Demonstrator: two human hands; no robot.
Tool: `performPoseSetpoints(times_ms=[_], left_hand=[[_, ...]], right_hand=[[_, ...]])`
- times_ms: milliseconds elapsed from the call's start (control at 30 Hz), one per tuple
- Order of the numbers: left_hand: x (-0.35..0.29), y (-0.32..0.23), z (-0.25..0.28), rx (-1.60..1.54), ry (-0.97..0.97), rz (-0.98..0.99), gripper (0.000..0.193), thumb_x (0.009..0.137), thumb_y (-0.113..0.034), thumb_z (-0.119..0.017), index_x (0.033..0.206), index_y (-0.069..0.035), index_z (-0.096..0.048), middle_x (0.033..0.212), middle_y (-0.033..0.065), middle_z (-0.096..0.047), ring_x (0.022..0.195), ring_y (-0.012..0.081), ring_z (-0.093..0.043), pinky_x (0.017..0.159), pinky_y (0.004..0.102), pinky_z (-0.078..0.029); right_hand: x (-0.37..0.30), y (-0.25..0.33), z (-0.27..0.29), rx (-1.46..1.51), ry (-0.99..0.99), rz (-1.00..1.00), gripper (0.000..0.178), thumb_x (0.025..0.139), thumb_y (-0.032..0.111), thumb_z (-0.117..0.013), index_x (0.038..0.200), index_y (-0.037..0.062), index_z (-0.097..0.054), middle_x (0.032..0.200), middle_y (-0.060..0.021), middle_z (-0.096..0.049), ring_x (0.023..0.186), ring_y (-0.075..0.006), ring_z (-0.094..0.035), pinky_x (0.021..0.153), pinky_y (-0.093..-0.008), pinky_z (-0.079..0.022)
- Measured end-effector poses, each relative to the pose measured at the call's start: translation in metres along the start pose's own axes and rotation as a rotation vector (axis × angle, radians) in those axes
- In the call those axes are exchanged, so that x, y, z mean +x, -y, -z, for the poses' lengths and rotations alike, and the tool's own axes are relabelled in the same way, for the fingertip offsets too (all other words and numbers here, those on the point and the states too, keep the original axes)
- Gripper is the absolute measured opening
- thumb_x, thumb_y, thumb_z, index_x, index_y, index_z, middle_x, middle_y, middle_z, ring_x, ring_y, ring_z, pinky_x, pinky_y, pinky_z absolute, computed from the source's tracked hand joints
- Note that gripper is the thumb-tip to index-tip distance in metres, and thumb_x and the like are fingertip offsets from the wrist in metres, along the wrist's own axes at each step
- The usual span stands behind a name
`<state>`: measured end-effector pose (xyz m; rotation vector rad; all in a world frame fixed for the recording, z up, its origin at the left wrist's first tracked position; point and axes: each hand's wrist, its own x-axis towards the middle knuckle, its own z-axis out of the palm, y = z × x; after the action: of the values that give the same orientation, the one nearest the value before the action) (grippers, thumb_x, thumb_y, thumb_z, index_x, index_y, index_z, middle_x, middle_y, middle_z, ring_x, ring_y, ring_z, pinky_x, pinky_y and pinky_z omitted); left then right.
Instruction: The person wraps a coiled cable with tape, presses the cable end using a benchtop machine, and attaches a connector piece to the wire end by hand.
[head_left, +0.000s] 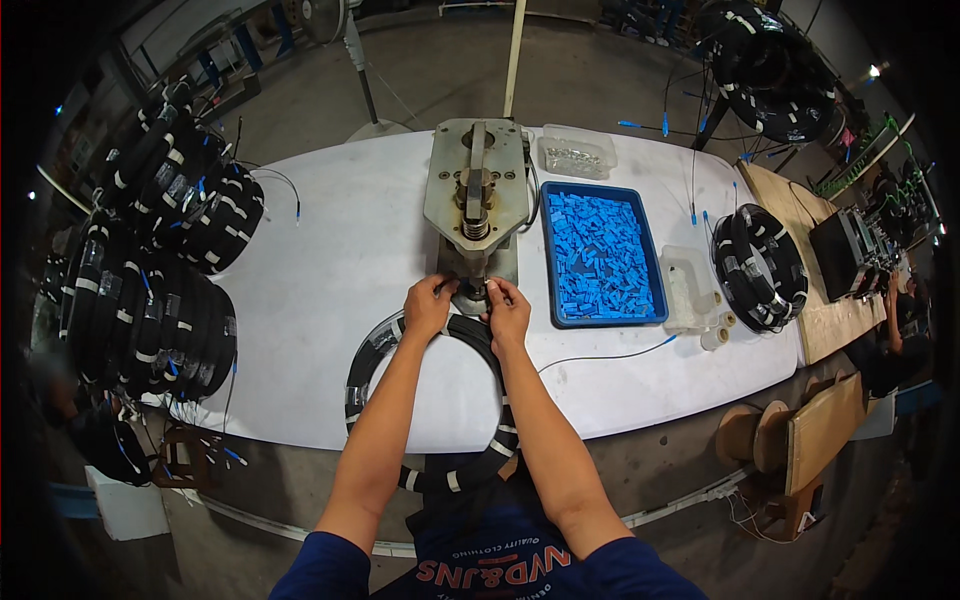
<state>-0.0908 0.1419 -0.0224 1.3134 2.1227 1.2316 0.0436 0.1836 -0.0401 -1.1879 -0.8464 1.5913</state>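
Note:
A metal bench press [478,190] with a spring-loaded ram stands mid-table. Both of my hands meet at its base, one on each side of the tool. My left hand [428,308] is closed in a pinch at the left of the ram. On the right, my right hand [509,318] pinches close to the die. What the fingertips hold is too small to make out. Under my wrists lies a coil of black cable [372,350], bound with white tape and overhanging the table's near edge. A loose cable end with a blue connector [672,340] stretches right from it.
Right of the press sits a blue tray [549,270] of small blue parts. Clear plastic boxes [600,160] lie behind and beside it. Black cable coils are stacked at the left [150,320], and another stands at the right [762,268]. A person's arm [893,315] shows far right.

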Motion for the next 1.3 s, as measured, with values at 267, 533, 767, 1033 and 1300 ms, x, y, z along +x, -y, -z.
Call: performPoseSetpoints(times_ms=[267,533,767,1033,1300], left_hand=[[0.001,-0.001,-0.001,0.007,0.006,0.052,0.027,0.086,-0.025,-0.067,0.100,-0.001,-0.071,0.089,0.0169,-0.072,0.081,0.0274,-0.069,0.075,0.0350,-0.050],[0.002,0.001,-0.001,0.027,0.024,0.088,0.027,0.086,-0.024,-0.067,0.101,-0.002,-0.072,0.091,0.0164,-0.072,0.083,0.0264,-0.069,0.077,0.0346,-0.050],[0.003,0.004,-0.004,0.032,0.048,0.068,0.025,0.088,-0.028,-0.065,0.104,-0.011,-0.072,0.099,0.0139,-0.071,0.093,0.0326,-0.067,0.081,0.0386,-0.051],[0.006,0.012,0.001,-0.099,0.103,0.091,0.024,0.089,-0.020,-0.062,0.108,-0.009,-0.071,0.097,0.0146,-0.072,0.090,0.0252,-0.068,0.079,0.0341,-0.051],[-0.005,0.008,0.013,-0.244,0.155,-0.089,0.023,0.091,-0.008,-0.057,0.108,0.002,-0.067,0.097,0.0076,-0.071,0.085,0.0111,-0.061,0.078,0.0269,-0.049]], right_hand=[[0.000,0.002,-0.002,-0.062,-0.020,-0.010,0.019,0.093,0.020,-0.065,0.107,0.0071,-0.069,0.086,0.0007,-0.062,0.068,-0.0069,-0.054,0.050,-0.0207,-0.047],[0.001,0.000,-0.003,-0.054,-0.032,-0.001,0.017,0.093,0.018,-0.066,0.105,0.0071,-0.070,0.085,0.0009,-0.062,0.065,-0.0068,-0.054,0.048,-0.0205,-0.046],[0.002,-0.002,-0.001,-0.034,-0.035,0.010,0.015,0.093,0.017,-0.066,0.103,0.0072,-0.070,0.084,0.0012,-0.061,0.065,-0.0066,-0.054,0.048,-0.0207,-0.046],[-0.003,0.003,0.000,-0.041,0.018,0.026,0.019,0.095,0.016,-0.062,0.110,0.0062,-0.068,0.088,0.0004,-0.061,0.073,-0.0071,-0.055,0.054,-0.0206,-0.048],[-0.003,-0.002,0.014,0.002,0.156,0.022,0.028,0.097,0.008,-0.054,0.124,0.0054,-0.063,0.097,-0.0009,-0.062,0.076,-0.0066,-0.055,0.059,-0.0210,-0.049]])
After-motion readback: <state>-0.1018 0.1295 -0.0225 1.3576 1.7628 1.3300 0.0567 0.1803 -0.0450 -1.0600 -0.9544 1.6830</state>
